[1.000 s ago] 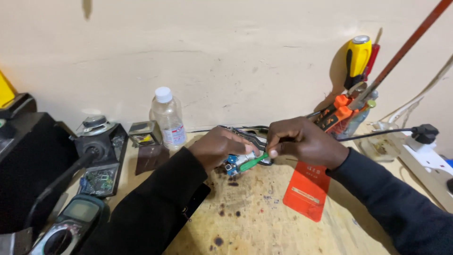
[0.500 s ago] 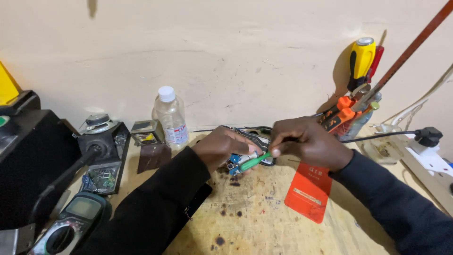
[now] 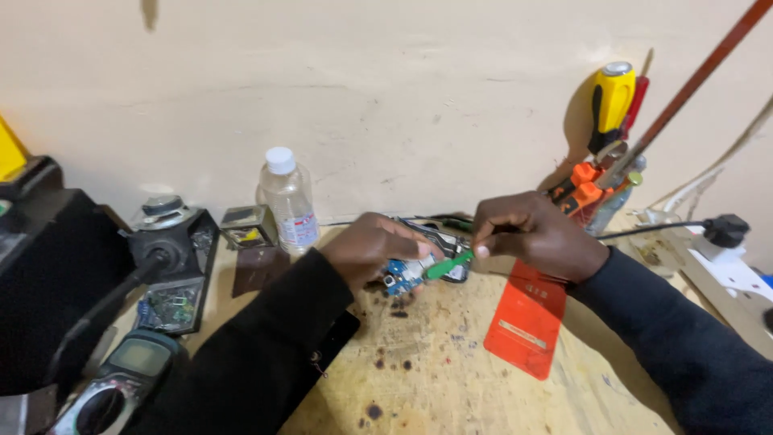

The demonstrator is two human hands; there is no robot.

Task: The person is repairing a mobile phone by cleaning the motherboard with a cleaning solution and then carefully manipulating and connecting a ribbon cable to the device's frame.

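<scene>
Stained plywood makes up the surface (image 3: 451,379) nearest me, with a multimeter (image 3: 121,383) at its near left edge and an orange-red flat card (image 3: 527,318) lying to the right. Just beyond, my left hand (image 3: 366,250) has its fingers (image 3: 407,242) curled over a small blue circuit board (image 3: 400,278), pinning it against the surface; the board peeks out beneath and just right of those fingertips. My right hand (image 3: 535,238) pinches a green tool (image 3: 447,264) between thumb and forefinger, its tip touching the board's right edge. Behind the board sits a dark phone body (image 3: 439,238). Farther back stand a clear plastic bottle (image 3: 288,201) with a white cap, a black stand (image 3: 173,258) at left, and a yellow-handled screwdriver (image 3: 612,101) against the wall.
</scene>
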